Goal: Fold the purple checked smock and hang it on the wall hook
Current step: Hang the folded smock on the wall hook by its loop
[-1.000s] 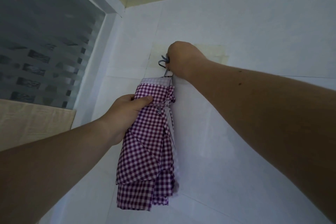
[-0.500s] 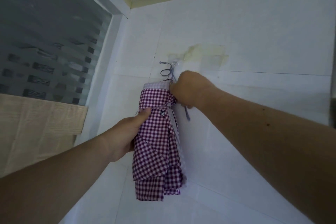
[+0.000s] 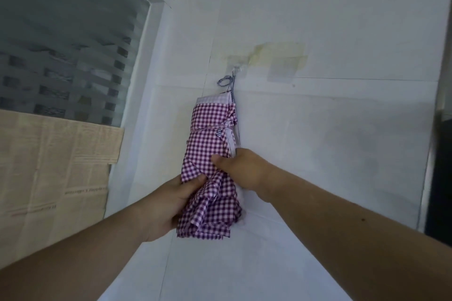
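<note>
The purple checked smock (image 3: 209, 139) hangs folded against the white tiled wall, its thin blue-grey string looped over a small clear wall hook (image 3: 236, 71). My left hand (image 3: 168, 203) grips the lower left part of the bundle, thumb pressed into the cloth. My right hand (image 3: 241, 170) holds the right side at mid height, thumb across the front and fingers behind the fabric. The bottom of the smock bunches between both hands.
A frosted window (image 3: 68, 51) with newspaper (image 3: 53, 173) taped over its lower part fills the left. Yellowed tape marks (image 3: 281, 56) stain the wall right of the hook. A dark edge (image 3: 442, 154) stands at the far right.
My right hand has left the hook and come down to the smock's right side. My left hand has slid lower on the bundle. The string now hangs on the hook unaided.
</note>
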